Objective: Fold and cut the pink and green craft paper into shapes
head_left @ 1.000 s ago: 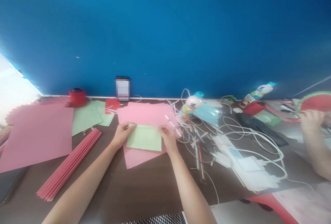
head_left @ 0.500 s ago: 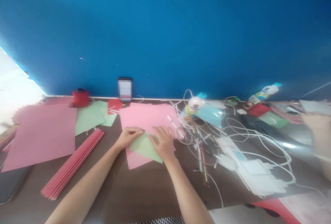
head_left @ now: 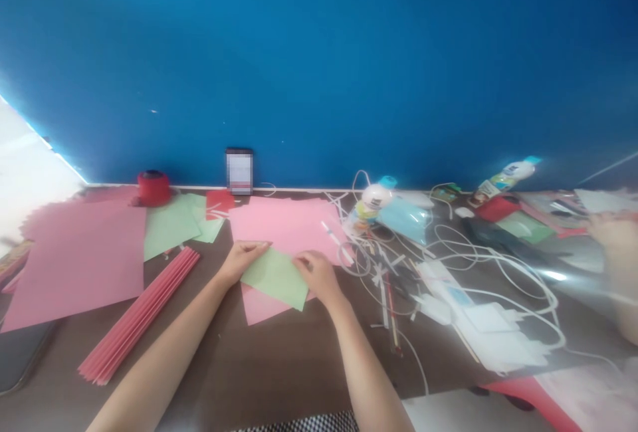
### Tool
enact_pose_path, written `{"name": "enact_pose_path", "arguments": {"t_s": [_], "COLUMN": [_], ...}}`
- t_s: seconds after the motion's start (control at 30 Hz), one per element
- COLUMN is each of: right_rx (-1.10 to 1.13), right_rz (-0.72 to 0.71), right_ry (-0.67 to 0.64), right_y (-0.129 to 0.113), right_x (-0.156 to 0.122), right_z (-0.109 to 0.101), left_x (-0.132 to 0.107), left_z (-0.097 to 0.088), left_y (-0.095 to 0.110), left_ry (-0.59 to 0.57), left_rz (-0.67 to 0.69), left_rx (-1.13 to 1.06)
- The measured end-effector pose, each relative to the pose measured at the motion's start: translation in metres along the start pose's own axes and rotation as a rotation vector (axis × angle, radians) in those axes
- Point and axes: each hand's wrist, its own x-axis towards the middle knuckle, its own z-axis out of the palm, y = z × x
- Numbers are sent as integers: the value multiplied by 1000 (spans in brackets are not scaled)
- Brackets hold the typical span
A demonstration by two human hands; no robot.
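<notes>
A light green sheet of paper lies over pink paper at the middle of the dark table. My left hand pinches the green paper's upper left corner between thumb and fingers. At its right corner, my right hand has its fingers curled in and closed on the edge. Below the green sheet, a pink corner sticks out toward me. The fingertips of both hands are slightly blurred.
Left lie a folded pink paper bundle, large pink sheets and a red tape roll. A phone leans on the blue wall. Right are glue bottles, tangled white cables and a power strip. Another person's hand is far right.
My right hand has gone from lying spread on the green paper to closing on its right edge. The green paper has shifted slightly left and more of it shows.
</notes>
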Motion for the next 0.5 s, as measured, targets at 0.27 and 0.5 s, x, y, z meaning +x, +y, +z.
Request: {"name": "enact_pose_path", "arguments": {"t_s": [0.27, 0.5], "right_rx": [144, 268], "right_rz": [41, 95], "right_ry": [-5, 41], "right_y": [0, 7], "right_x": [0, 1], "right_z": [2, 0], "left_x": [2, 0], "left_z": [-3, -2], "left_y": [-2, 1], "left_ry": [21, 9], "left_rz": [-53, 11], "left_rx": [-89, -82]}}
